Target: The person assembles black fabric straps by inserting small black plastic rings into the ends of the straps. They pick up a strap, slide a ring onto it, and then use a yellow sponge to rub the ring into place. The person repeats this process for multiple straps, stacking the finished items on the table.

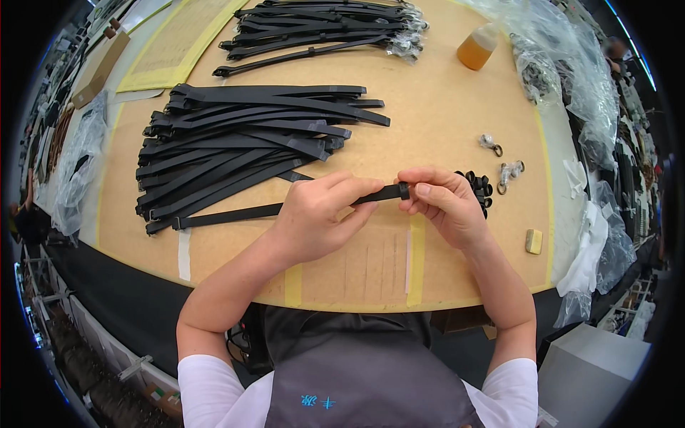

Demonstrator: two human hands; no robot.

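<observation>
A black strap (251, 213) runs across the near part of the table, its buckled end lying at the left. My left hand (321, 214) pinches it close to its right end. At that end, the fingers of my right hand (444, 205) are closed on a small black loop (404, 190) that sits around the strap. Several more black loops (477, 189) lie just beyond my right hand, partly hidden by it. A large pile of black straps (242, 146) is spread beyond my left hand.
Farther back lies a bundle of black straps with wrapped metal ends (321, 28). A bottle of amber liquid (478, 47) stands at the far right. Small wrapped metal hooks (511, 171) and a yellow block (534, 241) lie at the right. Clear plastic bags (571, 64) cover the right edge.
</observation>
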